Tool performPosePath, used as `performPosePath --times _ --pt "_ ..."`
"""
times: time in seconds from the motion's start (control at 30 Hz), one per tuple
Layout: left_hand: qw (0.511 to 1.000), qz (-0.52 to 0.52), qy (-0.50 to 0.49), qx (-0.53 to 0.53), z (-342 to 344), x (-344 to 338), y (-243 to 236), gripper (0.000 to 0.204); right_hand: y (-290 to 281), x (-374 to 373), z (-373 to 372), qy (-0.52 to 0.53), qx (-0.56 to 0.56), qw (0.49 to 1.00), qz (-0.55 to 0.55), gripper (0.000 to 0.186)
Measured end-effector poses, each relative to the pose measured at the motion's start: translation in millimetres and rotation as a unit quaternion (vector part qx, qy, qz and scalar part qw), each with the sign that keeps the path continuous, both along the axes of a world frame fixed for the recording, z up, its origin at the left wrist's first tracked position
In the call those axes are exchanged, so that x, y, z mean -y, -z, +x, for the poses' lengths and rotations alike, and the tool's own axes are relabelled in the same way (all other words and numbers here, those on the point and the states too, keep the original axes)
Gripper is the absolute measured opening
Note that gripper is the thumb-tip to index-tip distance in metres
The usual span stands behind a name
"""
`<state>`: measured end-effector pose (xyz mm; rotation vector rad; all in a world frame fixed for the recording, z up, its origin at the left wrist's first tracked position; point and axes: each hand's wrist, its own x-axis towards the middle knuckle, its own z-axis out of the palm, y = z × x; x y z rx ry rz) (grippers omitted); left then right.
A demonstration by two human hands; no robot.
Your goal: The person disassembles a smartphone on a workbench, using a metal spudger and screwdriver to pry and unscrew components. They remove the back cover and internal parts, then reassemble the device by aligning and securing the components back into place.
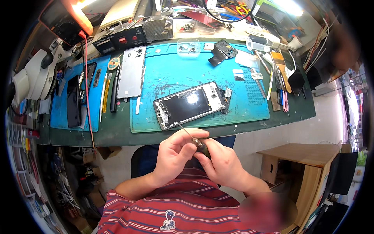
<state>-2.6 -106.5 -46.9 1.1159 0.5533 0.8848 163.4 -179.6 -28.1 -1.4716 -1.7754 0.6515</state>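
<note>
My left hand (177, 154) and my right hand (220, 160) are together below the mat's front edge. Both are closed around a thin screwdriver (201, 147) with a dark handle; the right grips the handle, the left is at its metal collar. Its shaft points up-left toward a disassembled phone (187, 105), lying tilted on the blue mat (152, 70) with its black, glossy inner panel showing. Whether the tip touches the phone I cannot tell. A small dark part (226, 105) lies at the phone's right end. A silver phone cover (130, 72) lies to the left.
A smaller mat (58, 113) with dark phones, a red cable (87, 121), a clear box (189, 48), a dark component (222, 52) and several tools (278, 62) are on the green bench (292, 113). A microscope (35, 70) stands left; a wooden cabinet (296, 152) stands lower right.
</note>
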Motion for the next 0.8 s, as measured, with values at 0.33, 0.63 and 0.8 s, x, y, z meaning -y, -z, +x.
performPosePath --times 0.33,0.63,0.8 --pt "0.991 -0.114 0.058 0.045 -6.5 1.2 3.8 0.025 2.7 5.5 -2.3 0.000 0.012 0.999 0.042 0.029" --pt "0.989 -0.103 0.073 0.074 -9.8 8.6 7.3 0.023 -2.6 11.3 -0.2 -0.027 -0.035 0.999 0.032 0.035" --pt "0.986 -0.100 0.097 0.089 -9.3 7.7 4.3 0.026 -2.8 15.0 2.3 -0.047 -0.066 0.997 -0.004 0.035"
